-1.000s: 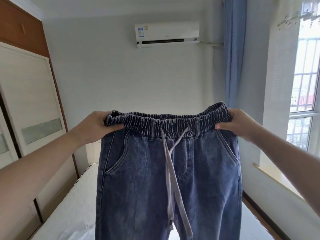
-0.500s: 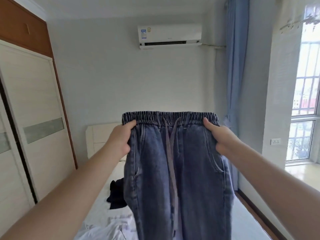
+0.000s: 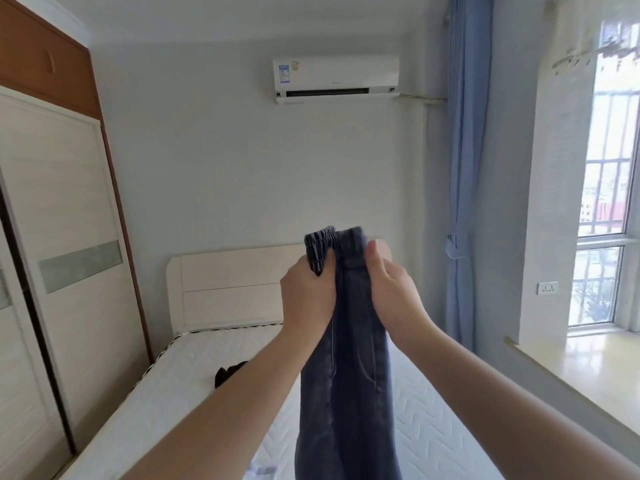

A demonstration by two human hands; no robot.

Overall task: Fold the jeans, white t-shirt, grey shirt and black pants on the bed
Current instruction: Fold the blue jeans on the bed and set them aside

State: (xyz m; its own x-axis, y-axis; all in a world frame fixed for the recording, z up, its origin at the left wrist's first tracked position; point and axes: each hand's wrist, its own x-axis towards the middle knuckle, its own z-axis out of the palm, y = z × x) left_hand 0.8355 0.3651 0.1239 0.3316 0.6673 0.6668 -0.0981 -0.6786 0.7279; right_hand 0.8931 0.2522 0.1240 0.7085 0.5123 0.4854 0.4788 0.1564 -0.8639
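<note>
**Jeans held up, halved lengthwise, over the bed**

One pair of jeans [image 3: 346, 375] hangs in the air above the bed [image 3: 433, 427], its two waistband halves brought together. Two hands grip it at the top: the left hand [image 3: 308, 299] has its fingers curled round the gathered elastic waistband, and the right hand [image 3: 391, 292] pinches the other half just beside it, thumb up against the denim. The legs hang straight down between the forearms. On the mattress lies one dark garment, likely the black pants [image 3: 230, 372], partly hidden by the left forearm. A scrap of white cloth [image 3: 261, 471] shows at the bottom edge; which garment it is cannot be told
</note>
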